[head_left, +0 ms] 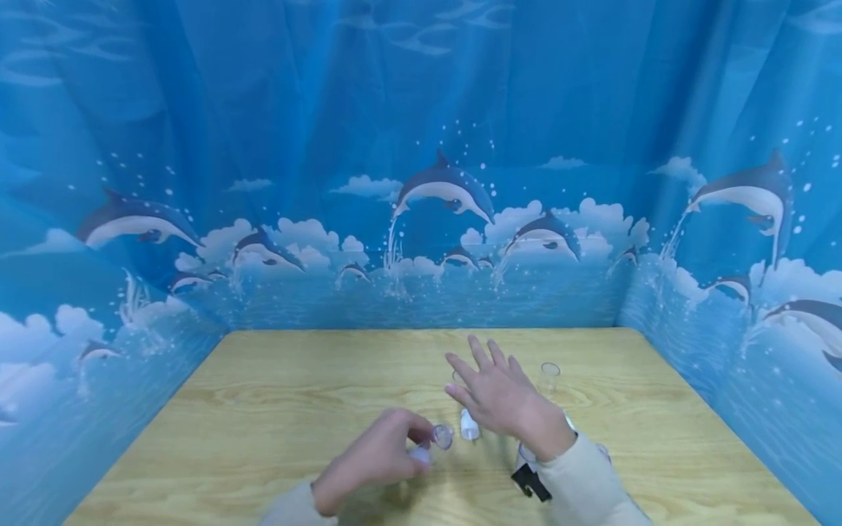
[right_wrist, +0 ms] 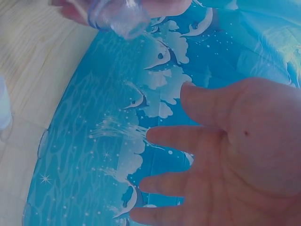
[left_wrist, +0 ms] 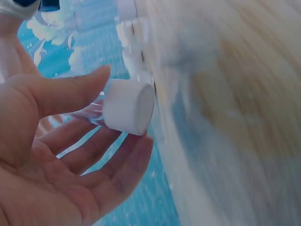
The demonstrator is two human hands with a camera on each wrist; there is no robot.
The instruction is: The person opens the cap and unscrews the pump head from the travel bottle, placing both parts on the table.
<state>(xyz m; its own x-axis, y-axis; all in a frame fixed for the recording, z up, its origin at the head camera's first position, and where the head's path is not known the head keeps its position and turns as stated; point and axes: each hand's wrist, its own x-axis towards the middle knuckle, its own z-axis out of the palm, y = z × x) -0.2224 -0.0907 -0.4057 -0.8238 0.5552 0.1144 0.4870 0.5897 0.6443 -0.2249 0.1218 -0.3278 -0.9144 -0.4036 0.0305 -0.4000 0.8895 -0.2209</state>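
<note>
My left hand (head_left: pixel 381 451) holds a small clear container with a white cap (left_wrist: pixel 129 107) between thumb and fingers. Its see-through end (head_left: pixel 443 437) sticks out past the fingers to the right. My right hand (head_left: pixel 503 398) is spread over the table with nothing in it; in the right wrist view its fingers (right_wrist: pixel 171 186) are straight. Just left of that hand, a white-topped small container (head_left: pixel 469 425) is on the table. A clear cup-like container (head_left: pixel 550 378) is beyond the right hand.
Near the right sleeve are a partly hidden clear container (head_left: pixel 526 456) and a black piece (head_left: pixel 530 482). The right forearm hides part of this group. A wood-grain table (head_left: pixel 296 380) meets blue dolphin-print curtains (head_left: pixel 329 183) at the back and sides.
</note>
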